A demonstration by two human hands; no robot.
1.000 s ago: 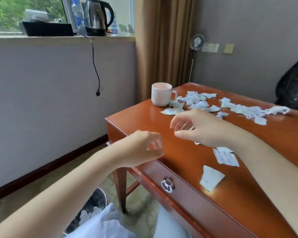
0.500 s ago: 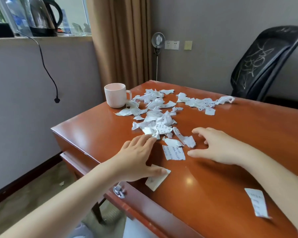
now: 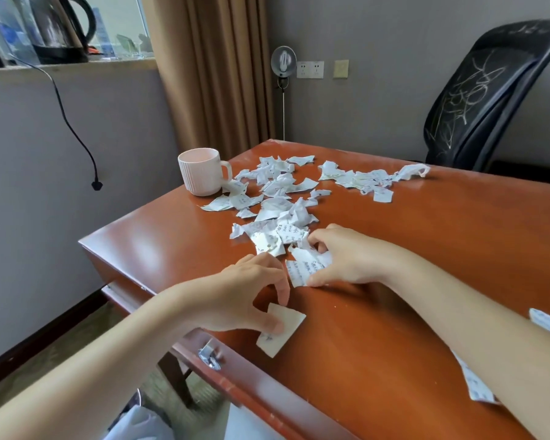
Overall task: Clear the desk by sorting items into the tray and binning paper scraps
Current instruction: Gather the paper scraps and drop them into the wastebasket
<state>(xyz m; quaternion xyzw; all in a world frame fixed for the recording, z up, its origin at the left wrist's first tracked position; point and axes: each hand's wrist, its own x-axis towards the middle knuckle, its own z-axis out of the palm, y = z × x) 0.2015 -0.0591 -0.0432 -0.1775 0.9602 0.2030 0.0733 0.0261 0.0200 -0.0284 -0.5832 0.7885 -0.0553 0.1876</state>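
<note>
head view, looking down on a red-brown desk [image 3: 378, 344]. with the left hand [image 3: 245, 300], pinches a lone paper scrap [image 3: 278, 344] near the front edge, thumb on top, forefinger bent down to its far edge. with the right hand [image 3: 346, 258], fingers curled narrow, grips handwritten scraps [image 3: 305, 269] at the near end of the torn-paper pile [image 3: 280, 208], thumb tip down on the desk. at the pile's far left, touching it, a ribbed pink mug [image 3: 200, 173].

At the desk's [image 3: 394, 344] front edge the left hand [image 3: 245, 300] pinches a paper scrap [image 3: 281, 336]; the right hand [image 3: 346, 255] grips written scraps [image 3: 304, 269] beside the pile [image 3: 277, 201]. A mug [image 3: 200, 171] stands near the left edge.
</note>
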